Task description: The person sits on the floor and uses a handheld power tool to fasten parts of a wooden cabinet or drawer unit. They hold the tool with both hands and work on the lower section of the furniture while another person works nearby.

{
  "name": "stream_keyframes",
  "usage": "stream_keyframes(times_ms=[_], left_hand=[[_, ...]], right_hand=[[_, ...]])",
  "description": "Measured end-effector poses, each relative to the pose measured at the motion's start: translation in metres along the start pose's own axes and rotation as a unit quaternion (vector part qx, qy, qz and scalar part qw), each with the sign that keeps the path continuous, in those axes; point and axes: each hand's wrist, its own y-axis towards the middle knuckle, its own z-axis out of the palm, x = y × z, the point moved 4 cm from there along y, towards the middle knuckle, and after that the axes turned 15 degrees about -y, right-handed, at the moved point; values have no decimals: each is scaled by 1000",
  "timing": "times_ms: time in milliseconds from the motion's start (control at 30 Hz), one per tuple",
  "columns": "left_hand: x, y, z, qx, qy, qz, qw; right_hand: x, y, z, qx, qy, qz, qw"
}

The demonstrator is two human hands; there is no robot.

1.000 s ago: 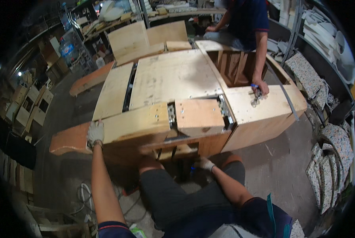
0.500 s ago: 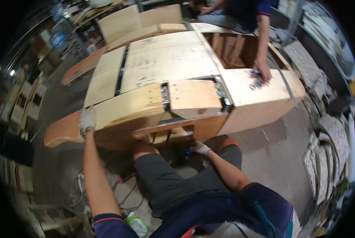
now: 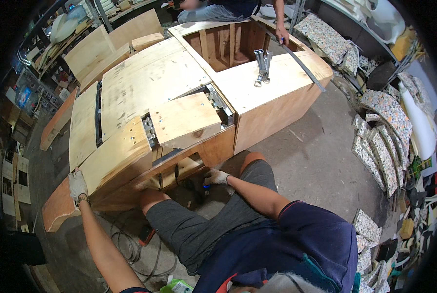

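A large plywood frame [image 3: 150, 78] with hinged sections stretches out before me. At its near left corner my gloved left hand [image 3: 77, 186] is closed around the edge of a curved plywood panel [image 3: 112, 158], beside a reddish-brown curved piece [image 3: 57, 207]. Between my knees, my gloved right hand [image 3: 216, 178] is closed low by the opening in the frame's side wall. A small blue part shows at its fingertips; the rest of what it holds is dark and mostly hidden. Several metal wrenches [image 3: 262, 68] lie bunched on the box-like right section [image 3: 272, 105].
Across the frame sits a co-worker, whose hand [image 3: 282, 36] is by a dark metal strip [image 3: 304, 68] lying over the box. Speckled foam pieces [image 3: 387, 117] pile up at right. Cables [image 3: 128, 246] and an orange-and-black object [image 3: 146, 238] lie on the floor.
My view has swung to the right, so the frame appears farther left. The co-worker's hand has left the wrenches and moved back by the strip. Both my hands keep their places on the frame.
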Motion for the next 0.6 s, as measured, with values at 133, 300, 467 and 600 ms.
stream_keyframes(times_ms=[133,300,467,600], left_hand=[[-4,-8,-2,2,8,-9,1000],[-19,-18,-8,-2,20,-12,1000],[3,-10,-9,-33,54,-12,998],[-12,-10,-2,-23,50,-5,998]], right_hand=[[2,-4,2,-40,22,-15,999],[3,-3,-2,-23,34,-44,998],[20,-5,-4,-18,-28,-48,998],[5,0,-1,13,52,-43,998]])
